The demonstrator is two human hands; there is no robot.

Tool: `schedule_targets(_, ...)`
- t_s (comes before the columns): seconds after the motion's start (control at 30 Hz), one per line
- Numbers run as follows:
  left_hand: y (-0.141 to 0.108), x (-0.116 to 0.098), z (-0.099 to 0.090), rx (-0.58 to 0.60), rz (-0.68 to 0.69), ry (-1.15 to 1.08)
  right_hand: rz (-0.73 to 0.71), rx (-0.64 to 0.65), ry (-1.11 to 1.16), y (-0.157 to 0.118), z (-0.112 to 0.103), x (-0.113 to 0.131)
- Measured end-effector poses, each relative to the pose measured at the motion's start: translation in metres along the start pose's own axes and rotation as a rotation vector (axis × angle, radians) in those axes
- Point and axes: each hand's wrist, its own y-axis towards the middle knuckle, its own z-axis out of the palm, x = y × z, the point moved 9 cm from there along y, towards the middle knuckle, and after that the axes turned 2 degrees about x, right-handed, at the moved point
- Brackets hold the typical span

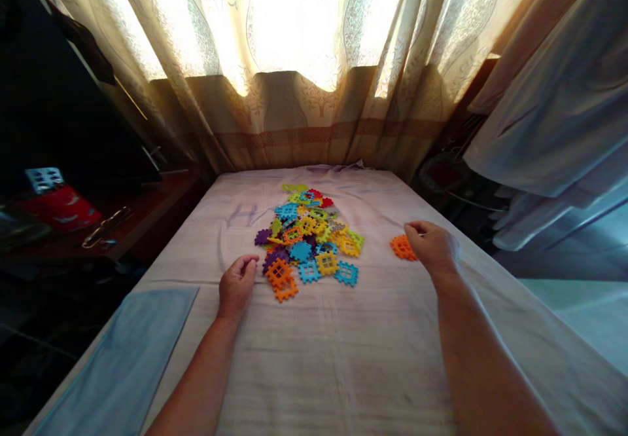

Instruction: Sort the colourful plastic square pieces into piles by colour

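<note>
A heap of colourful notched plastic pieces (300,251) lies in the middle of a cloth-covered table. Orange window-shaped pieces (279,272) form its near left corner, beside a blue one (309,272) and a yellow one (327,264). Just left of the heap my left hand (238,285) rests with its fingers curled together and nothing seen in them. To the right, apart from the heap, lies an orange piece or small stack (403,247). My right hand (432,246) is at its right edge, thumb and finger pinched; what they hold, if anything, is hidden.
A folded light blue cloth (122,357) lies at the table's left edge. Curtains (304,115) hang behind the table (343,357). A dark screen (63,109) stands on a brown side table (161,207) at left, and clothes (549,115) hang at right.
</note>
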Motion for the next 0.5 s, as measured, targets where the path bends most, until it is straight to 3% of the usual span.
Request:
schedule_targets(0.23,-0.001,0.000,0.000,-0.010,-0.002,0.016,-0.244,-0.025,0.105,-0.026,0.010,0.057)
schedule_targets(0.5,-0.002,-0.005,0.000,-0.005,0.013,0.021,-0.743,0.107,0.192,-0.117,0.047,0.147)
